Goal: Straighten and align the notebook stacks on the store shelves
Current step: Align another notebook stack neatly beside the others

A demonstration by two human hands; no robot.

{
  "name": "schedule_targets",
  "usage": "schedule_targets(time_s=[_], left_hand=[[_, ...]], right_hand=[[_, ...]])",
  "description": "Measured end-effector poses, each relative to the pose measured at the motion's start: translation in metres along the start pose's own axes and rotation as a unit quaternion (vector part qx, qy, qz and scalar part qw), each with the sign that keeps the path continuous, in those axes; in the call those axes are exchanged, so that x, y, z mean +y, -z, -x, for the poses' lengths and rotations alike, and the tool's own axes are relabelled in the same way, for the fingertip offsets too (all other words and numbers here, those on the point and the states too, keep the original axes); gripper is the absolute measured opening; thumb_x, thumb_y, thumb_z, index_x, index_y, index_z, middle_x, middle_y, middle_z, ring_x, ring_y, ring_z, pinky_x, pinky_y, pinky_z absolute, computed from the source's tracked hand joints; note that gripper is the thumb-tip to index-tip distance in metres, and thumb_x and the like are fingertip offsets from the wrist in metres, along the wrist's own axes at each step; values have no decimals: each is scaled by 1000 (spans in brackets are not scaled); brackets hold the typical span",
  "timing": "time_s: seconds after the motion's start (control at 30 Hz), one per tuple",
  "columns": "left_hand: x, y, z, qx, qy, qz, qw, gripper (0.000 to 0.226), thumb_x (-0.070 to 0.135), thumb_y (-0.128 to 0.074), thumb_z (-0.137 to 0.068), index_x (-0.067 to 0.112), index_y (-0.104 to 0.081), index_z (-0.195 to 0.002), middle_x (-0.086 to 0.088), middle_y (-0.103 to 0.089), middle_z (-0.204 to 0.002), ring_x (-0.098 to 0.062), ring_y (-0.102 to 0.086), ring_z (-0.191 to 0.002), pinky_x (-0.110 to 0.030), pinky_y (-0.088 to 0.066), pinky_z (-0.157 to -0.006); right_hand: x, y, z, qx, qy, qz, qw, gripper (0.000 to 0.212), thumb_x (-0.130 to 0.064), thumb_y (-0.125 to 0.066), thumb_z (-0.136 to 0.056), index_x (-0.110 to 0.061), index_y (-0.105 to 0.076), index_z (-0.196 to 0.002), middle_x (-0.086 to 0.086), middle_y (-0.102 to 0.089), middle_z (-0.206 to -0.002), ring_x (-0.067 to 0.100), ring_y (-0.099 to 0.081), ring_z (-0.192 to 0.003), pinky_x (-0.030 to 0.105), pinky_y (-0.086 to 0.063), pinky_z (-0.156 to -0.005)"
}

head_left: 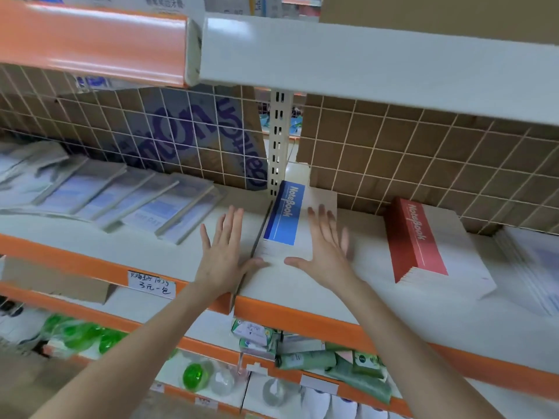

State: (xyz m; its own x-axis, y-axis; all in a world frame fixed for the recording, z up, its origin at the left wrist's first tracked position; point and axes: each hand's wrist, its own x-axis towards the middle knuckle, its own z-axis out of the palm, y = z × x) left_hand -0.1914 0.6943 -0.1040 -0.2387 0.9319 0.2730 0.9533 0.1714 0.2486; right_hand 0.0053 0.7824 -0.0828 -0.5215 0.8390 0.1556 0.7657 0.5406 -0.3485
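Both hands are released with straight fingers: the left hand (223, 252) lies flat on the shelf (302, 294) just left of the blue notebook stack (287, 225), and the right hand (328, 246) rests on that stack's right side. A red notebook stack (423, 240) lies to the right of the right hand, pale booklets (127, 201) fan out left of the left hand, and a slotted post (279, 140) stands behind the blue stack

- white metal shelves (393, 316) with orange front edges
- wire grid back panel (423, 152) over brown cardboard
- slotted cream upright post (279, 140) between bays
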Motion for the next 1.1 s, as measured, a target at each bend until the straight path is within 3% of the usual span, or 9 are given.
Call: schedule_targets(time_s=[0.17,0.4,0.5,0.57,0.63,0.7,0.8,0.93,1.1], left_hand=[[-61,35,30,15,55,-63,996,97,74,-24,-76,21,27,-139,0,23,-152,-19,19,-142,-48,18,-110],[-202,106,85,14,184,-139,973,88,66,-33,-87,22,14,-148,-7,14,-157,-24,9,-145,-53,6,-113],[-270,127,106,13,226,-162,961,90,76,-11,-80,23,4,-151,-7,12,-158,-26,5,-146,-53,5,-114],[-313,140,123,8,232,-177,956,103,81,16,-67,22,1,-151,-8,10,-158,-26,4,-146,-50,7,-113],[-348,149,136,-12,231,-189,954,112,81,28,-60,22,-1,-151,-8,9,-158,-25,6,-146,-50,8,-113],[-395,161,149,-15,240,-183,953,104,82,16,-67,22,-1,-151,-7,10,-158,-24,6,-146,-50,8,-112],[-461,179,158,-10,244,-182,952,82,69,-24,-88,24,3,-151,-6,13,-157,-24,9,-145,-52,7,-112],[-518,194,133,-23,232,-178,956,79,63,-25,-91,23,9,-149,-6,18,-156,-24,14,-144,-50,13,-112],[-561,189,72,-29,202,-159,966,80,60,-30,-93,22,11,-149,-7,18,-156,-26,13,-145,-52,7,-113]], right_hand=[[-69,-25,-25,-22,94,-23,995,106,-63,-59,-79,-19,5,-151,0,10,-159,16,16,-144,40,13,-113],[-217,-80,-48,-79,201,-24,976,104,-64,-53,-82,-17,8,-151,0,21,-157,16,22,-143,50,10,-113],[-284,-105,-63,-81,222,-10,972,102,-63,-51,-83,-15,8,-151,3,18,-158,18,20,-144,49,11,-113],[-332,-126,-74,-85,219,-22,972,99,-60,-52,-85,-16,7,-151,4,16,-158,19,18,-145,47,12,-113],[-375,-144,-83,-91,219,-29,971,98,-56,-54,-86,-15,7,-151,4,17,-158,19,18,-145,47,13,-113],[-428,-170,-89,-104,235,-30,966,98,-55,-54,-87,-14,8,-151,5,18,-158,19,20,-144,47,13,-113],[-492,-200,-99,-105,251,-31,962,98,-55,-53,-87,-15,9,-151,3,20,-157,18,21,-144,48,14,-113],[-535,-221,-126,-97,239,-13,966,95,-56,-52,-88,-15,6,-151,5,18,-158,18,19,-144,47,14,-113],[-570,-233,-183,-80,211,3,974,94,-54,-53,-88,-17,6,-152,2,15,-159,17,17,-145,46,13,-113]])
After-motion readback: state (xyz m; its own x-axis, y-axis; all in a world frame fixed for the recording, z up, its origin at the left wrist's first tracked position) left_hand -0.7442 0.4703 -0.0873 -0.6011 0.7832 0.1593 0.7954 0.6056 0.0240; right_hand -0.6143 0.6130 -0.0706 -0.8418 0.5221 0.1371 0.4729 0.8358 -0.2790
